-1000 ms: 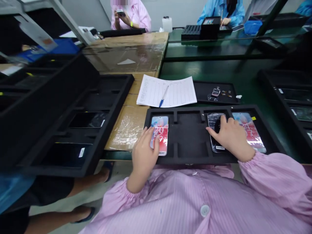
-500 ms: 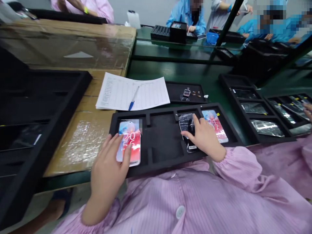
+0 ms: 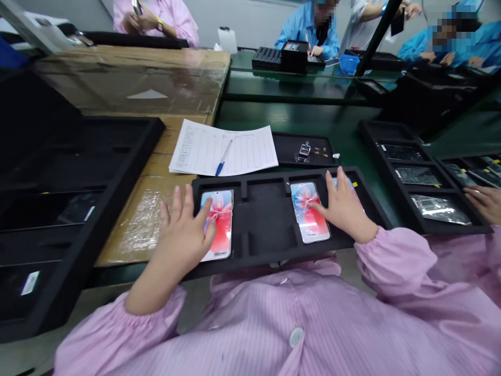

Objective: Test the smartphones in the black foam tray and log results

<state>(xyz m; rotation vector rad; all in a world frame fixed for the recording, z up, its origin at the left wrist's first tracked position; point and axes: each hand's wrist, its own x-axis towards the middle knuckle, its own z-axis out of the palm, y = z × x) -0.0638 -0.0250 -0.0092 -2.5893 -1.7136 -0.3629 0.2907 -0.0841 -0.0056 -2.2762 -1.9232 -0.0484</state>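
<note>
My left hand point(image 3: 188, 230) is open over the left end of a black foam tray point(image 3: 268, 222), its thumb and forefinger at the upper left part of a lit smartphone point(image 3: 224, 230). That phone's screen has a flower picture in blue and red. A second lit smartphone point(image 3: 312, 219) with the same picture lies right of the tray's middle. Beside it my right hand point(image 3: 346, 206) is open, fingers spread, the thumb tip at the screen's right side. A third smartphone point(image 3: 342, 184) sits behind that hand and is mostly hidden.
Papers point(image 3: 230, 149) with a blue pen point(image 3: 220, 168) lie behind the tray. A small black tray point(image 3: 287, 149) holds tiny parts. Larger foam trays stand left point(image 3: 129, 156) and right point(image 3: 428, 227). A co-worker's hand point(image 3: 485, 203) is at far right; other people sit across the bench.
The phone under my right hand was dark and now shows the flower picture. The left phone's clock screen has changed to the flower. Both hands have shifted, with fingers more raised.
</note>
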